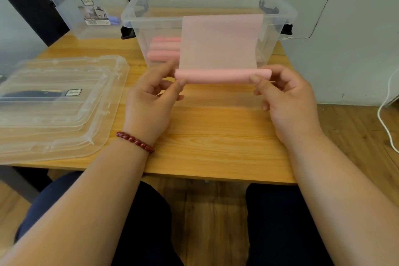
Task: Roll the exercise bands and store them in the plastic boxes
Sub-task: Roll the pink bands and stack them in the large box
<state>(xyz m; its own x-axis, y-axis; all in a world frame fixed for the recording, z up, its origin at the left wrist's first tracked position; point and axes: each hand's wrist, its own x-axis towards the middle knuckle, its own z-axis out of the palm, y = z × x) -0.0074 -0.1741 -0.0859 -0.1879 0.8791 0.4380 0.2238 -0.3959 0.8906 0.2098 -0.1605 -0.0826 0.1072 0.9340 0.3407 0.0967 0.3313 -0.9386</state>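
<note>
band (220, 49): thin pink sheet, matte and a bit see-through, near end wound into a smooth tube, the flat rest running up over the front wall of the box
box (207, 21): clear plastic tub, rounded corners, dark latches at the sides, open top, sits on the desk right behind the hands
rolls (165, 48): a few pink tubes already stacked inside the box, left side
second box (86, 6): same clear kind, further back left, paper label on the front, something bluish inside, can't tell what
lids (60, 103): clear ribbed ones stacked on the left of the desk
desk (216, 136): light wood, visible grain
left hand (149, 101): grip pinched on the left end of the tube, thumb in front, fingers behind; red bead bracelet (135, 141) on the wrist
right hand (287, 97): same pinch on the right end, tube held just above the desk
</note>
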